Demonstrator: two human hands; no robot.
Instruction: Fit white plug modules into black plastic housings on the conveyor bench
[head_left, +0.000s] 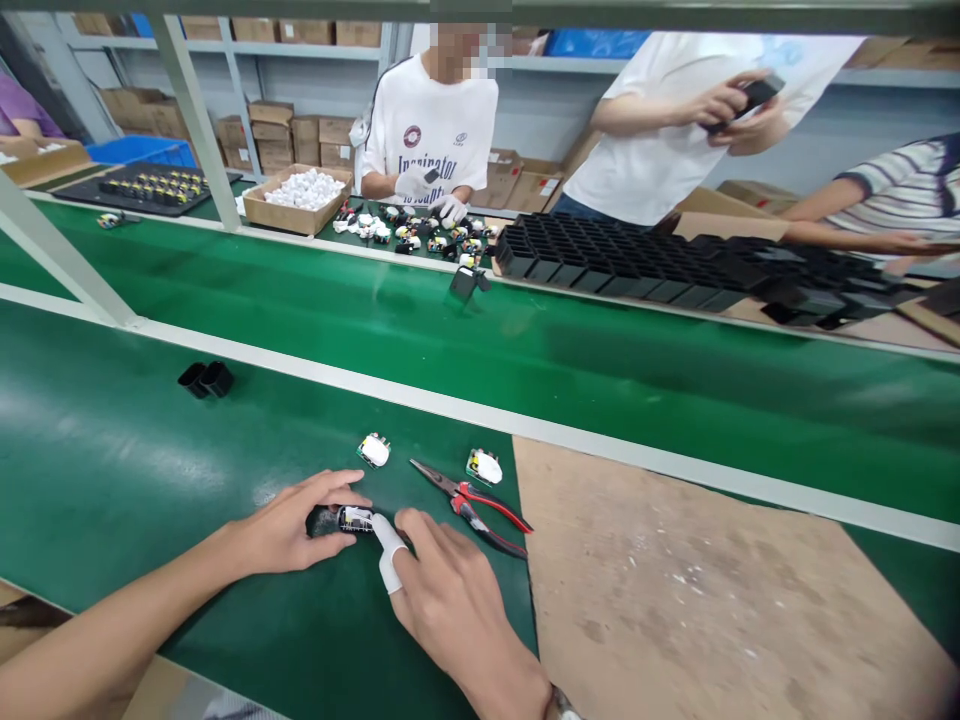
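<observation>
My left hand (296, 522) grips a small black housing (355, 519) between thumb and fingers on the green bench; a circuit with white and yellow parts shows in its open face. A white cot covers one finger of my right hand (442, 590), and its tip touches the right end of the housing. Whether the right fingers pinch anything is hidden. Behind the hands lie a circuit board with a white top (374, 450) and another such board (484, 467). Between them and my right hand rest red-handled long-nose pliers (472, 504).
Cardboard (720, 590) covers the bench at right. Two black cases (206, 379) stand at left. Beyond a white rail (330, 380) runs a green belt (420, 330). Across it, people handle parts near rows of black cases (615, 262) and a box of white pieces (300, 198).
</observation>
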